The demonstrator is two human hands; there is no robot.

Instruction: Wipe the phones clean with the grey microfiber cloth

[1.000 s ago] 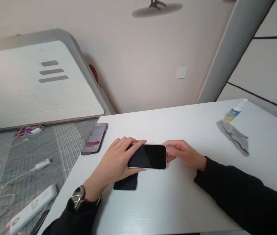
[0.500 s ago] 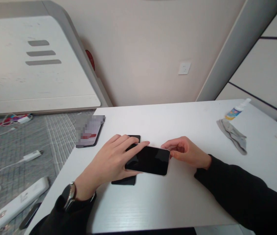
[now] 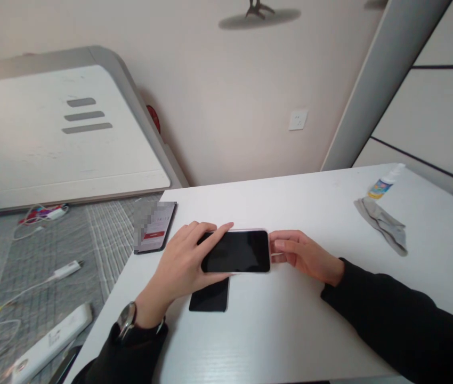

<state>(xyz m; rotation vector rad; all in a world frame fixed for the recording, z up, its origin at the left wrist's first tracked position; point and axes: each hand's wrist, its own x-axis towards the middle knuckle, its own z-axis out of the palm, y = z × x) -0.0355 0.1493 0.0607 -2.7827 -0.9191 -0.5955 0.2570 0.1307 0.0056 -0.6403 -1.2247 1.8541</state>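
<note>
A smartphone (image 3: 236, 252) with a dark screen and a light edge lies sideways in my left hand (image 3: 184, 258). The thumb is along its near edge and the fingers reach over its far edge. My right hand (image 3: 302, 255) is at the phone's right end, fingers loosely bent and a little apart, tips at or just touching that edge. Under the held phone, partly hidden by it and my left hand, a flat black rectangular object (image 3: 210, 296) rests on the white table (image 3: 274, 330).
Another phone (image 3: 156, 228), its screen lit and partly blurred out, lies at the table's left edge. At the far right are a small spray bottle (image 3: 382, 186) and a grey cloth (image 3: 384, 225). A white power strip (image 3: 53, 344) and cables lie on the floor at left.
The held phone has turned level and shifted slightly left. My right hand's fingers have loosened from a curled pose at the phone's corner and now extend along its right end. The view has tilted up.
</note>
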